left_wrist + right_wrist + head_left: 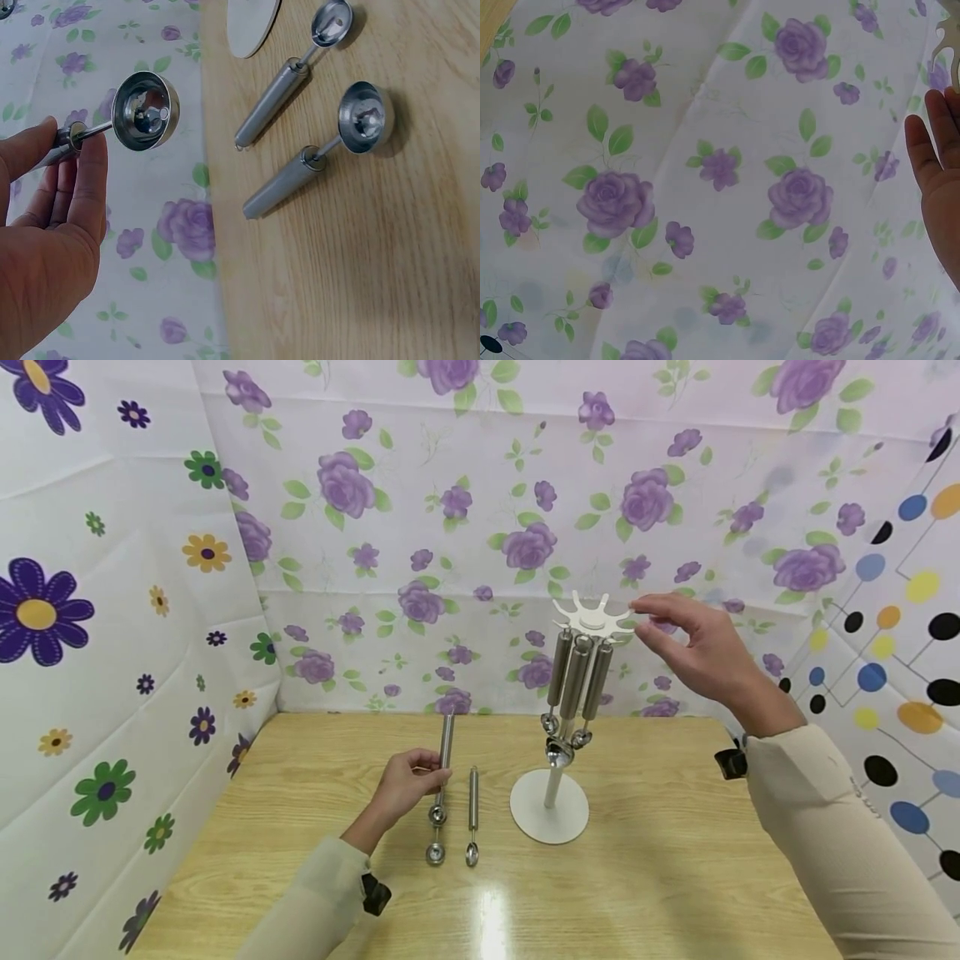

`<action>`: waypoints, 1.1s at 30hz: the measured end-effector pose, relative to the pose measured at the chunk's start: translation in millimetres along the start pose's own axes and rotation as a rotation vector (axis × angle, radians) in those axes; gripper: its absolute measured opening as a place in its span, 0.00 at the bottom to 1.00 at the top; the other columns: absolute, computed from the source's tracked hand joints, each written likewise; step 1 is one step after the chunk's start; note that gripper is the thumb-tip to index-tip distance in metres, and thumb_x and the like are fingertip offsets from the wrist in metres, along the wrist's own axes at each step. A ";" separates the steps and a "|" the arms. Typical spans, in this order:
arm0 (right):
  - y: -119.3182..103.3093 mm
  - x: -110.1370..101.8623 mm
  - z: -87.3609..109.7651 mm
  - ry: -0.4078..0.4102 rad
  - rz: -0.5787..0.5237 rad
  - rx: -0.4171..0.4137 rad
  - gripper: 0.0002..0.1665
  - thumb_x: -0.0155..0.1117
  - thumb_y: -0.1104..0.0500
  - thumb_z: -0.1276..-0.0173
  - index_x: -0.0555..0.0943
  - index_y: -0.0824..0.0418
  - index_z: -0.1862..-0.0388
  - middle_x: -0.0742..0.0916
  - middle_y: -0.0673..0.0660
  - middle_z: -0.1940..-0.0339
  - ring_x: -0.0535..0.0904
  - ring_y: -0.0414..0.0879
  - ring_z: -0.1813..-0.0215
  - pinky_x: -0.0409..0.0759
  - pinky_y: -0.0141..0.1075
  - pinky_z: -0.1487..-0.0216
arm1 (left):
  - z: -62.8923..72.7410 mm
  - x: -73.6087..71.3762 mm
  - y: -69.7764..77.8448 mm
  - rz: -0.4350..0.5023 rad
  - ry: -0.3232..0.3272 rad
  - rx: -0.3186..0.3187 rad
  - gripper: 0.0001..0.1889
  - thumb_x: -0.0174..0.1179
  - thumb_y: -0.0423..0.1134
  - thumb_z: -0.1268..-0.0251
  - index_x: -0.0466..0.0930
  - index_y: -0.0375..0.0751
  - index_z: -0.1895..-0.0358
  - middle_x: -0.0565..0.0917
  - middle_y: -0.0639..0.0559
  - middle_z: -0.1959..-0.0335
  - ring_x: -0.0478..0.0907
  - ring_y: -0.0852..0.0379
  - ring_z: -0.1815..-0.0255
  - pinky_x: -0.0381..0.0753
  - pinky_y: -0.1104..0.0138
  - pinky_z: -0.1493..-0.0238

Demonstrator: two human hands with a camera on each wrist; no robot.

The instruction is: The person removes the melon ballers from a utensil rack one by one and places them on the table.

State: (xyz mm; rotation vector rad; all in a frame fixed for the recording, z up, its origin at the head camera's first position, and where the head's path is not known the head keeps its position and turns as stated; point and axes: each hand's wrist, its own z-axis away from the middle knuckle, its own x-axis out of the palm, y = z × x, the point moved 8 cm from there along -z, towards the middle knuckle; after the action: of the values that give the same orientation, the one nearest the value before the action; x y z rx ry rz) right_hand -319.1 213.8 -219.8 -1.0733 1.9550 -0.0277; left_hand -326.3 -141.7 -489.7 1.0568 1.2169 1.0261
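Nearest, with twelve o'clock straight ahead, a round-bowled metal scoop [289, 180] lies on the table [300, 860], its bowl toward six o'clock. At its three o'clock side lies a smaller metal scoop [473, 802], handle toward twelve; both handles are smooth cylinders, likely slick but stiff.

Just above them, the left grip [403, 783] pinches the held metal scoop [139, 112] by the bowl end of its handle, thumb against fingers, clear of the table and with its bowl toward six. It should be light and rigid, hardly fragile, though polished metal could twist between fingertips; the thick handle, rather than the thin neck, looks the surest hold.

At three o'clock from that grip stands a white stand [551, 827] on a round base, with at least three hanging scoops [573, 681] that may swing if knocked.

Farther up, the right grip [697, 647] holds nothing, thumb and fingers spread at the three o'clock side of the hooked crown [591, 620]; whether it touches a hook, I cannot tell.
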 end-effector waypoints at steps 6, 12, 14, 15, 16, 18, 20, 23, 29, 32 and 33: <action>0.5 -0.4 0.9 0.020 -0.027 -0.051 0.20 0.61 0.66 0.26 0.80 0.63 0.37 0.83 0.61 0.40 0.76 0.35 0.46 0.71 0.23 0.48 | 2.3 -4.8 -7.5 0.010 0.012 -0.009 0.11 0.67 0.29 0.36 0.81 0.29 0.53 0.81 0.42 0.60 0.83 0.51 0.62 0.87 0.61 0.58; -0.4 0.7 1.3 -0.001 -0.074 -0.047 0.20 0.60 0.68 0.26 0.80 0.64 0.37 0.81 0.60 0.39 0.72 0.28 0.45 0.69 0.22 0.45 | 3.9 -9.2 -15.6 0.001 0.026 -0.027 0.10 0.67 0.29 0.36 0.81 0.29 0.54 0.81 0.43 0.60 0.83 0.54 0.63 0.87 0.62 0.59; -0.9 1.8 0.3 -0.014 -0.080 -0.046 0.20 0.59 0.67 0.26 0.79 0.65 0.36 0.80 0.60 0.38 0.72 0.33 0.44 0.69 0.21 0.43 | 4.1 -10.4 -18.5 0.004 0.031 -0.033 0.11 0.67 0.29 0.36 0.81 0.29 0.53 0.81 0.43 0.60 0.83 0.54 0.63 0.87 0.62 0.58; -1.0 2.5 -0.6 -0.021 -0.084 -0.047 0.21 0.58 0.67 0.25 0.78 0.65 0.35 0.79 0.61 0.37 0.73 0.37 0.42 0.68 0.21 0.42 | 4.5 -11.0 -19.6 0.006 0.032 -0.035 0.11 0.67 0.28 0.36 0.81 0.29 0.53 0.81 0.43 0.60 0.83 0.53 0.63 0.87 0.62 0.58; -1.1 3.2 -1.7 -0.031 -0.092 -0.049 0.22 0.57 0.66 0.24 0.77 0.65 0.34 0.78 0.61 0.36 0.73 0.41 0.40 0.68 0.21 0.41 | 4.9 -11.5 -20.5 0.009 0.033 -0.036 0.11 0.67 0.28 0.36 0.81 0.28 0.53 0.81 0.43 0.60 0.83 0.52 0.62 0.87 0.62 0.58; -2.4 4.6 -4.4 -0.059 -0.115 -0.054 0.24 0.55 0.66 0.23 0.74 0.63 0.30 0.76 0.61 0.32 0.72 0.49 0.35 0.66 0.24 0.36 | 5.9 -12.6 -22.9 0.008 0.035 -0.035 0.11 0.67 0.28 0.36 0.81 0.27 0.53 0.81 0.42 0.60 0.83 0.51 0.62 0.87 0.62 0.58; -2.6 7.1 -7.7 -0.098 -0.152 -0.051 0.26 0.52 0.65 0.22 0.71 0.61 0.27 0.73 0.59 0.28 0.68 0.55 0.30 0.65 0.31 0.31 | 7.0 -14.2 -25.5 0.009 0.039 -0.041 0.11 0.67 0.28 0.36 0.81 0.27 0.53 0.81 0.42 0.60 0.84 0.52 0.63 0.87 0.62 0.58; -2.7 11.0 -11.9 -0.157 -0.221 -0.041 0.28 0.49 0.64 0.21 0.68 0.59 0.24 0.69 0.57 0.24 0.61 0.57 0.24 0.61 0.48 0.25 | 8.6 -16.0 -29.8 0.006 0.045 -0.044 0.11 0.68 0.28 0.36 0.81 0.27 0.53 0.81 0.42 0.61 0.83 0.54 0.64 0.87 0.62 0.59; -0.6 18.1 -15.3 -0.232 -0.286 -0.051 0.28 0.47 0.63 0.21 0.65 0.62 0.24 0.67 0.61 0.23 0.56 0.59 0.22 0.54 0.67 0.28 | 10.3 -18.1 -38.2 0.003 0.054 -0.056 0.11 0.67 0.28 0.36 0.81 0.26 0.53 0.81 0.42 0.61 0.83 0.55 0.65 0.87 0.61 0.59; 0.6 20.0 -15.6 -0.239 -0.282 -0.051 0.28 0.47 0.64 0.21 0.66 0.62 0.24 0.67 0.62 0.23 0.56 0.61 0.22 0.54 0.68 0.29 | 11.7 -19.9 -41.5 -0.008 0.061 -0.065 0.11 0.67 0.27 0.36 0.81 0.26 0.53 0.81 0.42 0.61 0.83 0.54 0.64 0.87 0.61 0.58; 0.9 20.2 -15.7 -0.235 -0.280 -0.052 0.28 0.47 0.64 0.21 0.66 0.62 0.24 0.67 0.62 0.24 0.56 0.61 0.22 0.55 0.68 0.29 | 12.3 -20.7 -42.5 -0.010 0.064 -0.068 0.11 0.67 0.28 0.36 0.81 0.26 0.53 0.81 0.42 0.60 0.83 0.54 0.64 0.87 0.62 0.58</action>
State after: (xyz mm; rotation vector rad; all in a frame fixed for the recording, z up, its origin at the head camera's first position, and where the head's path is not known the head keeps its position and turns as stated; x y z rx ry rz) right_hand -335.5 194.8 -224.4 -1.3160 1.5935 -0.0033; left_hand -314.0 -171.5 -526.3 0.9703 1.2293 1.0935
